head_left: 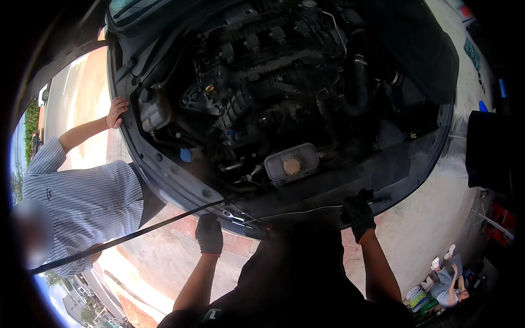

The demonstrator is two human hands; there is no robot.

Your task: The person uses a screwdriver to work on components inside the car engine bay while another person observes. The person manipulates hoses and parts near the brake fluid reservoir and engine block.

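Both my hands are gloved in black and rest on the front edge of an open engine bay (284, 98). My left hand (209, 234) lies on the front panel (180, 186), fingers curled downward over the edge; whether they are clenched on anything I cannot tell, since the glove and shadow hide the fingertips. A wrench (234, 216) lies on the panel just to the right of those fingers, close but not touching as far as I can see. A long dark prop rod (120, 238) runs from a point just above my left fingers down and away to the left.

My right hand (358, 214) is clenched on a dark tool (377, 199) whose end sticks out to the right of the fingers, at the panel's edge. A thin cable (306, 210) runs along the panel between my two hands, ending near the right fingers.

Beyond both hands, between them, sits a pale coolant tank (291, 161) with a tan cap. A blue cap (186, 155) shows up and left of my left fingers.

A second person in a striped shirt (82, 202) stands well to the left, one bare hand (117, 112) resting on the fender. Another person (451, 284) sits on the ground, down and right of my right hand.
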